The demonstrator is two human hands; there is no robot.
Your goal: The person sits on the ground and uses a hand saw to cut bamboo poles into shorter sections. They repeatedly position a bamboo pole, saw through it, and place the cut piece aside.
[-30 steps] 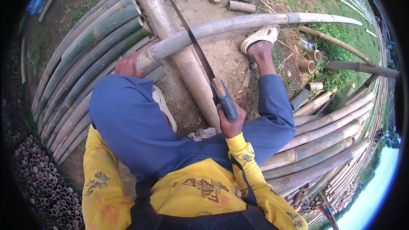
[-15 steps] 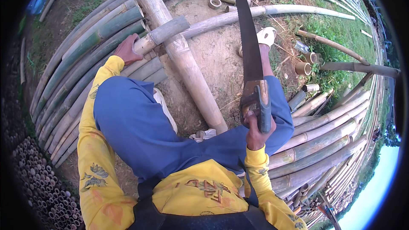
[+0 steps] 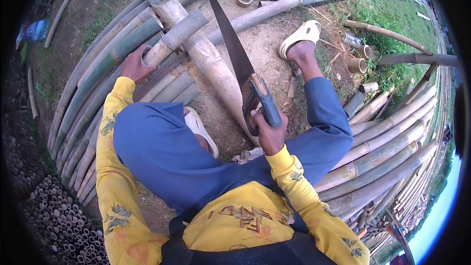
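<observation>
My right hand is closed round the dark handle of a handsaw. Its long blade points up and to the left, with the tip past the far end of a short bamboo piece. That piece lies across a thick bamboo log between my feet. At the near left end of the piece, my left hand grips it, thumb at the cut end and fingers over the far side. The blade hangs to the right of the piece, apart from it.
Long green and tan bamboo poles lie bundled at my left, above stacked cut tubes. More poles spread at my right. A long curved pole crosses beyond the log. Short bamboo rings sit near my right sandal.
My right hand has brought the saw leftward and tilted its blade left, toward the bamboo piece. My left hand stays at the end of the piece. My right foot appears farther out.
</observation>
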